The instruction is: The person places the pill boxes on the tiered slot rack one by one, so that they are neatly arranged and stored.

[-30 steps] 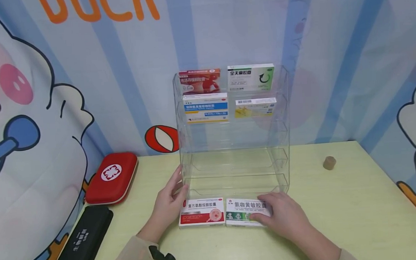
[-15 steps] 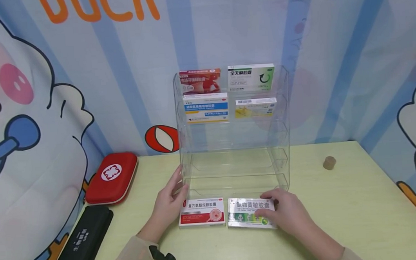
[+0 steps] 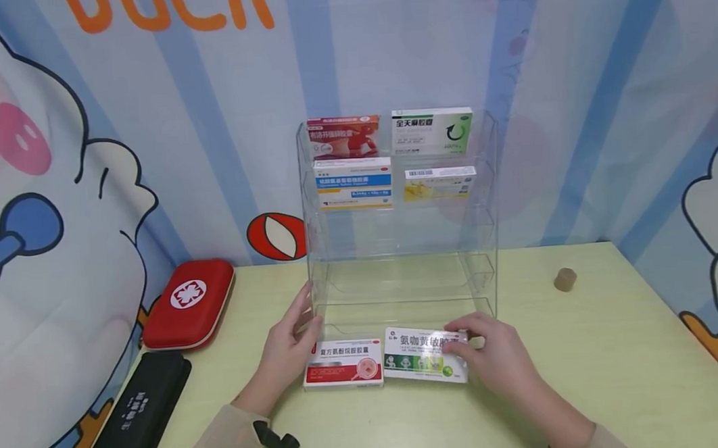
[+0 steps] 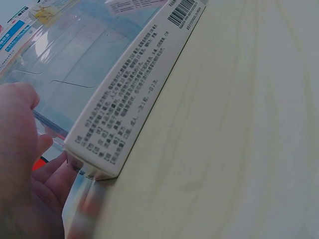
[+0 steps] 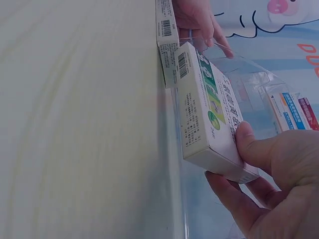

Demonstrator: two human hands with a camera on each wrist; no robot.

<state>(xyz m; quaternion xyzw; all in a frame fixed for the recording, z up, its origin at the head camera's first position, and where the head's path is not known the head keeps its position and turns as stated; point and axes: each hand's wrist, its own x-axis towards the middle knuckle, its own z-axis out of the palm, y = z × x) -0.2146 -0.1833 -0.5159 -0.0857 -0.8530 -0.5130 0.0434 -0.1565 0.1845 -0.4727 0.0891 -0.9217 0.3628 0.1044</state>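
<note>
In the head view my right hand (image 3: 494, 352) pinches the right end of a white and green medicine box (image 3: 423, 356), thumb on its front face. The right wrist view has this box (image 5: 214, 107) raised at a tilt, the fingers behind and below it. My left hand (image 3: 286, 349) grips the lower left side edge of a clear acrylic display rack (image 3: 407, 275). Just right of that hand, a red and white medicine box (image 3: 343, 365) stands at the rack's bottom front. Its printed narrow side (image 4: 122, 94) fills the middle of the left wrist view.
On the upper tiers sit a red box (image 3: 344, 138), a white-green box (image 3: 432, 132), a blue-white box (image 3: 353, 185) and a yellow-white box (image 3: 439, 184). A red case (image 3: 189, 304) and black case (image 3: 137, 415) lie left. A small brown cylinder (image 3: 565, 279) stands right.
The white and green box first slid slightly right and towards me. Since then it has come up and left, now tilted against the red and white box's side. The left hand keeps its place.
</note>
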